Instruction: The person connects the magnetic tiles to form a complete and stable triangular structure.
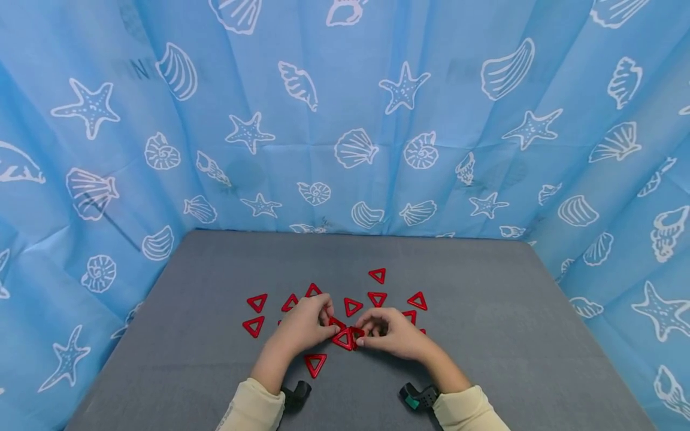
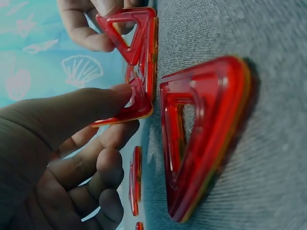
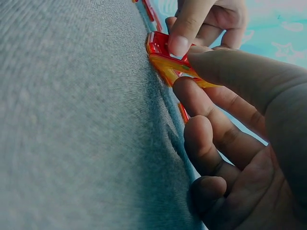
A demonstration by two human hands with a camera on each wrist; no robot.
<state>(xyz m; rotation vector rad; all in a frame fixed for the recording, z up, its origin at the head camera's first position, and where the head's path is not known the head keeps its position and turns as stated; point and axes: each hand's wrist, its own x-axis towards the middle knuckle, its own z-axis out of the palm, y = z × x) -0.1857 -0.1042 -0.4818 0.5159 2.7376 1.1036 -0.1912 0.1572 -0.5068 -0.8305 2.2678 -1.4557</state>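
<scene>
On grey surface [image 1: 485, 335]: left hand [image 1: 304, 326] and right hand [image 1: 396, 332] each pinch red triangles [image 1: 345, 337], edges touching. Small cluster joined; roughly 10 loose triangles [image 1: 377, 297] remain around.

Red triangles [image 1: 377, 297], grey table [image 1: 485, 335]

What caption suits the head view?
Both hands, left hand and right hand, pinch joined red triangle tiles on a grey table.
</scene>
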